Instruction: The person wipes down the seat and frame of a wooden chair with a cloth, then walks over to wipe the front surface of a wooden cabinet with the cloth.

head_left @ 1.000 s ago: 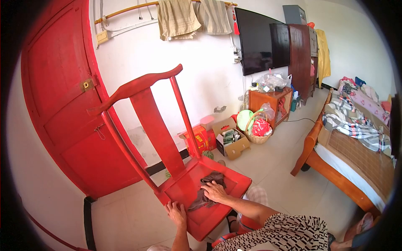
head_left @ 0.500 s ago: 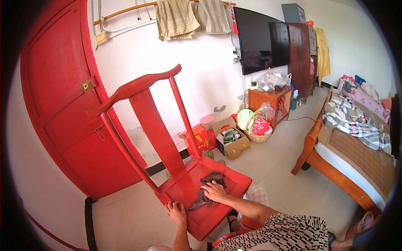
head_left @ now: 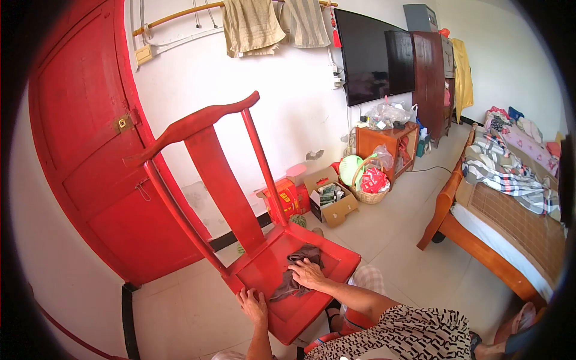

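Pressing a crumpled dark-brown cloth (head_left: pixel 292 288) onto the middle of the square red wooden chair seat (head_left: pixel 271 263) with a loosely spread right hand (head_left: pixel 308 275), resting a half-curled, unladen left hand (head_left: pixel 254 307) on its left edge (leaving unclear what is done or left).

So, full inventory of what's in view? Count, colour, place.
chair: 1, red, in front
cloth: 1, grey-brown, on seat
door: 1, red, left
rod: 1, yellow-brown, upper wall
towels: 2, beige and greyish, over rod
television: 1, black, on wall
low cabinet: 1, brown, below television
wardrobe: 1, dark red-brown, past television
printed box: 1, red, floor
open carton: 1, brown, floor
basket: 1, tan, by low cabinet
bed: 1, orange-brown, right
left hand: 1, bare, seat edge
right hand: 1, bare, on cloth
Small clutter: too indistinct to count
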`<state>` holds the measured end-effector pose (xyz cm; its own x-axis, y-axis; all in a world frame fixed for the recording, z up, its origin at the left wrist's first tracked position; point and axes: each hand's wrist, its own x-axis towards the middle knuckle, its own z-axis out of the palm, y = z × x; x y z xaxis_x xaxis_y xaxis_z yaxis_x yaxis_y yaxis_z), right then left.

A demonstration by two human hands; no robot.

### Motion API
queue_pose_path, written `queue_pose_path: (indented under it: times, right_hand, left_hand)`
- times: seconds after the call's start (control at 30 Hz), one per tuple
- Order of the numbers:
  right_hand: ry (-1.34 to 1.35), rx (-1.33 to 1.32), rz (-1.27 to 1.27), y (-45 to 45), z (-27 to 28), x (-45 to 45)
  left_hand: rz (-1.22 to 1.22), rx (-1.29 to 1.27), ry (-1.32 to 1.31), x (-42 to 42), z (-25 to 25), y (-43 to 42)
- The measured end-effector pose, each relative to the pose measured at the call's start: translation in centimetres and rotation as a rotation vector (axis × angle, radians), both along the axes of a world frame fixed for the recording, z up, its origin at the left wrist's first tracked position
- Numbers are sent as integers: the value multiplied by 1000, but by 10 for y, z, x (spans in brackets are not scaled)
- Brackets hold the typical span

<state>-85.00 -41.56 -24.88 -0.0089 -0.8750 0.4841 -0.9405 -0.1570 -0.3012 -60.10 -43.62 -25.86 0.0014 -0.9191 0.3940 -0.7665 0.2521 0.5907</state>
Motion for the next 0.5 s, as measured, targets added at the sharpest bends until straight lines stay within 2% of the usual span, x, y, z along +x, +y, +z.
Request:
queue_pose_path:
  times: [0.5]
  right_hand:
    - [7,-7,-10,0,-1,1]
  left_hand:
    - [12,10,-2,-1,0,0]
